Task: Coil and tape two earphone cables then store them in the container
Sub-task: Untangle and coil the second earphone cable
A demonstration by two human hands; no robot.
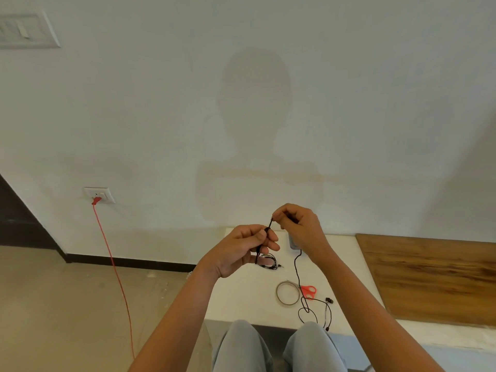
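My left hand [243, 248] and my right hand [299, 226] are raised above the white table [241, 299], both pinching one black earphone cable [297, 275]. A short stretch runs taut between the fingers. The rest hangs from my right hand down to the table, ending in loose loops and earbuds [328, 300] at the front edge. A second black earphone cable [268, 261] lies coiled on the table under my left hand. A grey container [294, 244] sits behind my right hand, mostly hidden.
A tape roll [288, 292] and red-handled scissors [308, 290] lie side by side on the table. A wooden board [429, 275] covers the table's right part. A red cord [115, 264] hangs from a wall socket at left. My knees are below the table edge.
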